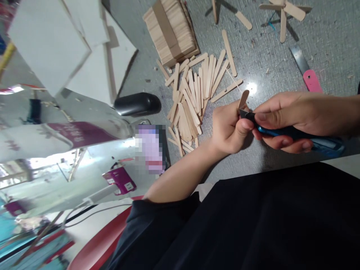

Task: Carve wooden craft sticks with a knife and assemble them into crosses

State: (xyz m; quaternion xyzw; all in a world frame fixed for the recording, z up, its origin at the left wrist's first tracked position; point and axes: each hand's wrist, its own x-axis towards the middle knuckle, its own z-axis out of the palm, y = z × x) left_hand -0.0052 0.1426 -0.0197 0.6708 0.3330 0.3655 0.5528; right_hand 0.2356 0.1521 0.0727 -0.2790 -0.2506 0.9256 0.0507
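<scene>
Over the grey table, my left hand [229,129] is closed around a wooden craft stick [243,99], whose rounded end sticks up past the fingers. My right hand [292,116] grips a blue utility knife [287,133]. The knife's short dark blade lies against the stick, close to my left thumb. Left of my hands spreads a loose heap of craft sticks [208,77]. Behind the heap, a thick bundle of sticks [171,32] is wrapped with a brown band. My fingers hide the lower part of the held stick.
A pink-handled metal blade tool [311,79] lies beyond my right hand. Crossed sticks [283,18] stand at the far right. Leftward are a black rounded case [137,104], a phone with a blurred screen [152,148], a bottle [70,137] and white boards [53,41].
</scene>
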